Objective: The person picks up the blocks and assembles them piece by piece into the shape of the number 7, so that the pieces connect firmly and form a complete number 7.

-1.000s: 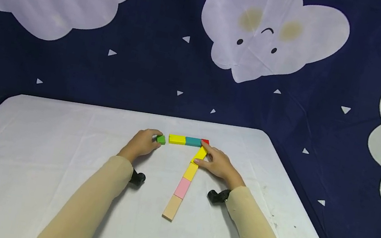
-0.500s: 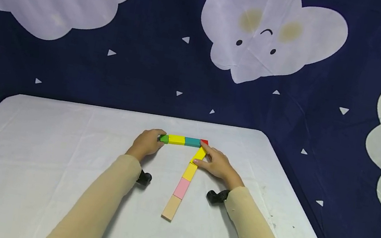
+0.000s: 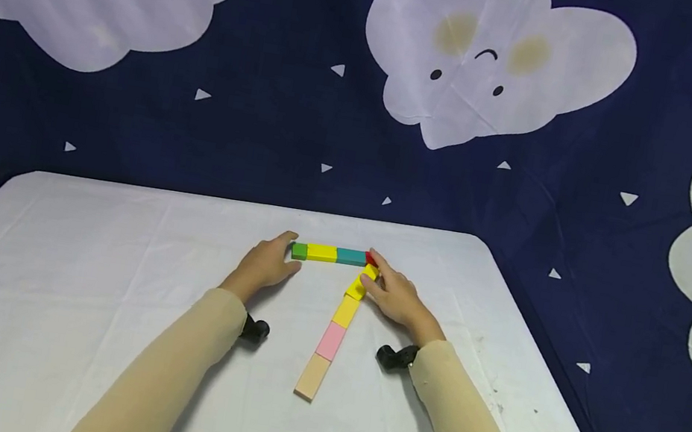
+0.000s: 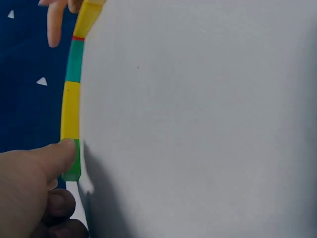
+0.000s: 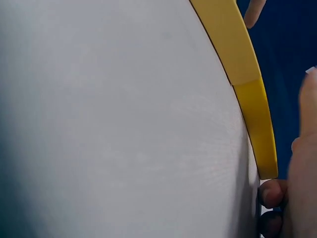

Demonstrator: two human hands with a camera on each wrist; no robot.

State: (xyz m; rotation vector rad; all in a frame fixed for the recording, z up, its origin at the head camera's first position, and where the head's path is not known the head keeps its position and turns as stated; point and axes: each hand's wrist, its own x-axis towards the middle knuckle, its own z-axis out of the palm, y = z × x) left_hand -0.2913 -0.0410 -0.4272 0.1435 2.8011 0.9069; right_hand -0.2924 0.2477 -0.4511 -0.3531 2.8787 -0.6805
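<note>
A green block [image 3: 299, 251] ends the far row, against a yellow block [image 3: 322, 253], then a teal block [image 3: 350, 257] and a red block [image 3: 369, 258]. My left hand [image 3: 264, 262] is around the green block, thumb and index finger spread apart; its thumb [image 4: 62, 151] overlaps the block in the left wrist view. My right hand [image 3: 397, 296] lies at the corner, index fingertip by the red block. Its thumb crosses the upper slanted yellow block [image 3: 356, 289], but stands off the yellow blocks [image 5: 257, 124] in the right wrist view.
Below the corner the slanted row continues with another yellow block [image 3: 346, 311], a pink block [image 3: 331, 340] and a tan block [image 3: 312, 377]. A white cloth covers the table [image 3: 98, 320]. Behind its far edge hangs a dark blue curtain [image 3: 262, 142] with clouds.
My left hand brought the green block right against the yellow block, then spread its fingers. My right thumb shifted up and right, and the upper slanted yellow block turned slightly.
</note>
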